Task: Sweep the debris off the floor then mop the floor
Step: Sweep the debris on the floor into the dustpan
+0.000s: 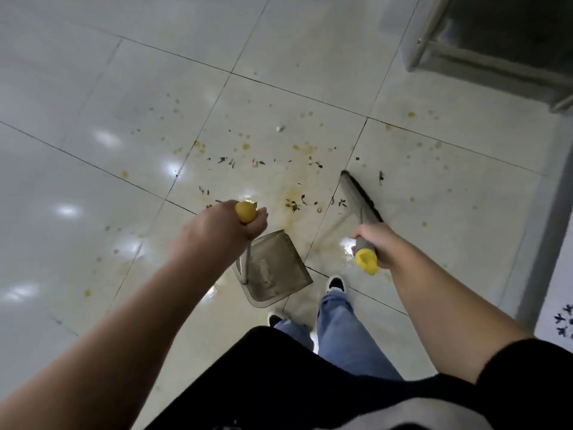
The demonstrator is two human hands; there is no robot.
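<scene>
- The yellow-capped dustpan (273, 271) handle is gripped by the left hand (229, 226).
- The broom (359, 197) handle is gripped by the right hand (376, 243).
- Dark debris (293, 205) is scattered on the stained floor (124, 135) ahead of the dustpan.

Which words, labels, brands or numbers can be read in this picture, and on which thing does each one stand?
No text can be read here.
Dark marks on a white surface at the right edge: perhaps characters, too blurred and cut off to read.
Broom, held by the right hand: no label shows.
Dustpan, held by the left hand: no label shows.
</scene>
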